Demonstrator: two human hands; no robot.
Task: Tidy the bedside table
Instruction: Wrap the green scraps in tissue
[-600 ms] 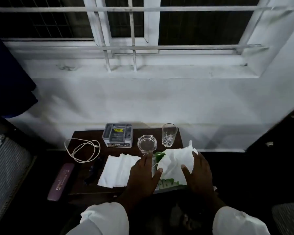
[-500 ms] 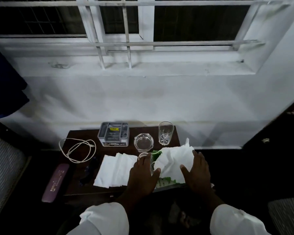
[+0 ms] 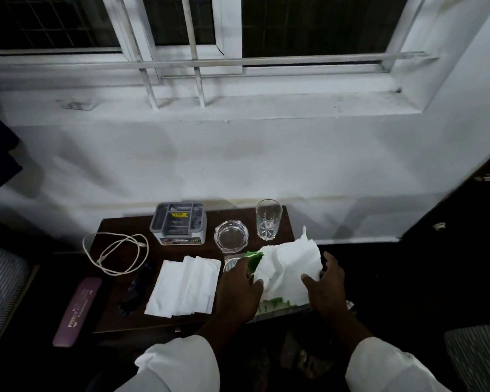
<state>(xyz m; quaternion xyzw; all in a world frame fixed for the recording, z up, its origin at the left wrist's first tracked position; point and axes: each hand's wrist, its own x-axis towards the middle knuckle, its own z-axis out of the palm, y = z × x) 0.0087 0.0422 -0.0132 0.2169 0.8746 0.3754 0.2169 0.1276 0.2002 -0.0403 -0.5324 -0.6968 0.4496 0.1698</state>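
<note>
On the dark bedside table, both hands work at a green tissue pack at the front right. A crumpled white tissue sticks up out of it. My left hand pinches the tissue's left edge, and my right hand grips its right side and the pack. A stack of flat white tissues lies just left of my left hand. A small glass rim shows behind my left fingers.
A grey organiser box, glass ashtray and tall tumbler line the back. A coiled white cable and dark item lie left; a purple case overhangs the left edge. The white wall rises behind.
The view has tilted slightly. Both hands stay on the tissue and pack; the left fingers have closed more onto the tissue's edge.
</note>
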